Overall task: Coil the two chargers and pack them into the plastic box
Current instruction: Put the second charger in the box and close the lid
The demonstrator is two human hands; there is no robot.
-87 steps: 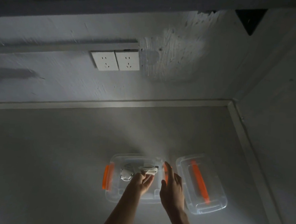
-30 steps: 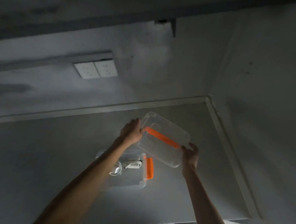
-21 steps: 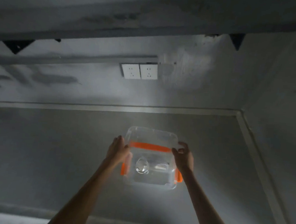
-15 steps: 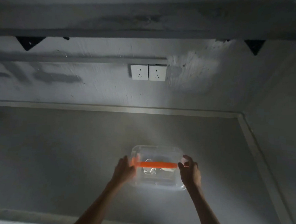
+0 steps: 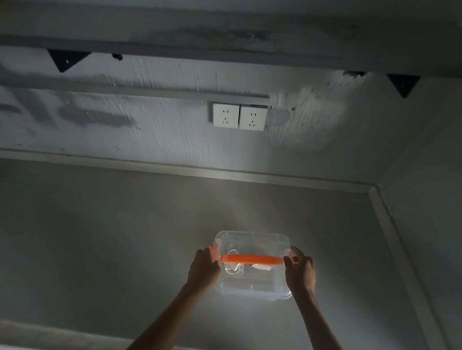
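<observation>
On the counter [image 5: 110,248], toward 5 o'clock of the lit patch: the plastic box [image 5: 249,288] is seated with its lid [image 5: 252,243] laid on top.
Chargers: the two chargers [image 5: 245,267] are seen through the clear lid as pale coils inside the box; how neatly they are wound cannot be made out in the dim light.
Left hand [image 5: 204,268]: its grip is closed round the box's 9 o'clock end, over an orange latch [image 5: 213,253].
Right hand [image 5: 299,272]: its grip is curled on the 3 o'clock end.
Handle: an orange handle [image 5: 251,259] is laid flat across the lid.
Done: coiling and packing are judged finished.
Left: probably only the latches are to be pressed home.
Wall at 12 o'clock: two sockets [image 5: 239,117] are seen, nothing plugged in.
</observation>
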